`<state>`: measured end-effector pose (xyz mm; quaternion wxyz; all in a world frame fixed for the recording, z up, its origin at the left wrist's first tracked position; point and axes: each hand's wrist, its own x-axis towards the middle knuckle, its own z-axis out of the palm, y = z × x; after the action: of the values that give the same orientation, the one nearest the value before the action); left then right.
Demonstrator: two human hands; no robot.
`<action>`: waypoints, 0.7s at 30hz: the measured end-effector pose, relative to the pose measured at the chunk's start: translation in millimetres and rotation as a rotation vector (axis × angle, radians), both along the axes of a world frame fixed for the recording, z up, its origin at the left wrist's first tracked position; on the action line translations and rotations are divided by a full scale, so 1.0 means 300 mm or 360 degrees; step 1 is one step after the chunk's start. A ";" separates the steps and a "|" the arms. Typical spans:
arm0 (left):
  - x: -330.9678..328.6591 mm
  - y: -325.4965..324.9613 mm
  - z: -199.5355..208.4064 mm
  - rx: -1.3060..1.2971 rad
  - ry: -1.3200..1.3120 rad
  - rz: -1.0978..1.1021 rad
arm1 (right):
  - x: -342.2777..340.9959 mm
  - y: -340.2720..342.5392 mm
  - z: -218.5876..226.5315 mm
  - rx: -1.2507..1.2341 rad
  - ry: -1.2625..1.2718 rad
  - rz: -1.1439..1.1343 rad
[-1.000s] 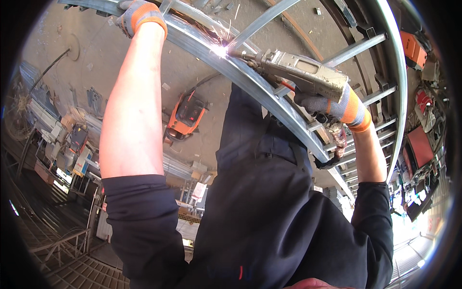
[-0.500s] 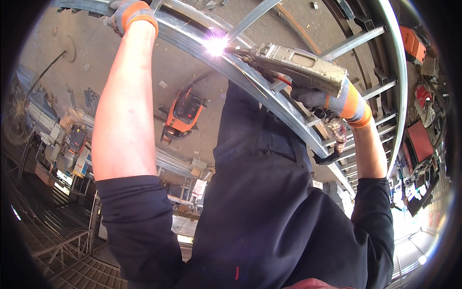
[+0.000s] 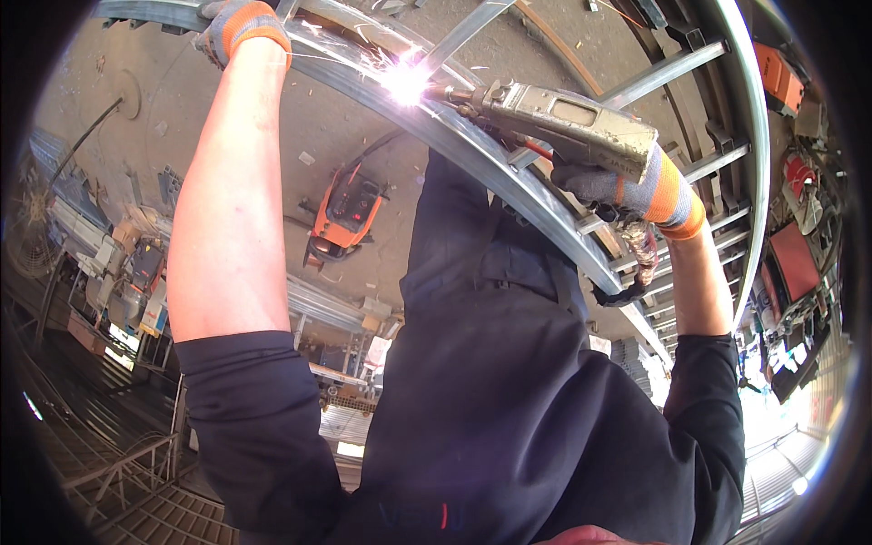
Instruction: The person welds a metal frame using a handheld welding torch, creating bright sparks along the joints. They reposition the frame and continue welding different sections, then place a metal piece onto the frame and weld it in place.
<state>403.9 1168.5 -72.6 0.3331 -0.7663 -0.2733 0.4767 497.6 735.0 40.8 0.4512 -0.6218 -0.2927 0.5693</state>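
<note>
My right hand [image 3: 627, 186], in a grey and orange glove, is wrapped tight around the handle of the welding gun [image 3: 554, 123]. I point its nozzle at the curved metal rail [image 3: 509, 186], where a bright spark [image 3: 404, 84] flares at the tip, so the arc seems to land right on the joint with a cross bar [image 3: 468, 27]. My left hand [image 3: 238, 25], gloved the same way, rests closed on the rail farther along, probably to steady me and the frame; I cannot tell how firmly it grips. The gun's cable [image 3: 636, 263] hangs below my right wrist. An orange welding machine [image 3: 350, 211] sits on the concrete floor [image 3: 118, 118] beyond the rail. More cross bars [image 3: 718, 168] crowd my right arm.
</note>
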 end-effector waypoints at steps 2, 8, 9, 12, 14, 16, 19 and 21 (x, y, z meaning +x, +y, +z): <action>0.000 -0.003 0.003 -0.0001 0.0000 -0.0010 | -0.006 -0.005 -0.009 0.0034 -0.0036 -0.0017; -0.006 -0.014 0.017 -0.0002 0.0011 -0.0059 | -0.012 -0.017 -0.004 -0.0105 0.0146 -0.0083; -0.006 -0.018 0.019 -0.0005 0.0005 -0.0070 | -0.015 -0.017 0.001 -0.0076 0.0148 -0.0064; -0.013 -0.031 0.030 0.0003 0.0010 -0.0124 | -0.014 -0.020 0.028 -0.0207 0.0360 -0.0125; -0.014 -0.036 0.038 0.0007 0.0021 -0.0193 | -0.023 -0.032 0.060 -0.0241 0.0496 -0.0288; -0.020 -0.036 0.044 0.0017 0.0016 -0.0127 | -0.028 -0.053 0.107 -0.0278 0.0354 -0.0345; -0.036 -0.018 0.026 -0.0133 0.0085 -0.0160 | -0.077 -0.088 0.214 -0.0261 0.0117 -0.0613; -0.090 -0.002 -0.004 -0.0045 -0.0049 -0.0555 | -0.115 -0.108 0.310 -0.0538 -0.0087 -0.0636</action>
<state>377.0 1167.8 -73.8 0.3956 -0.8140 -0.1344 0.4036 463.1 702.7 133.9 0.4364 -0.7490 -0.0768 0.4926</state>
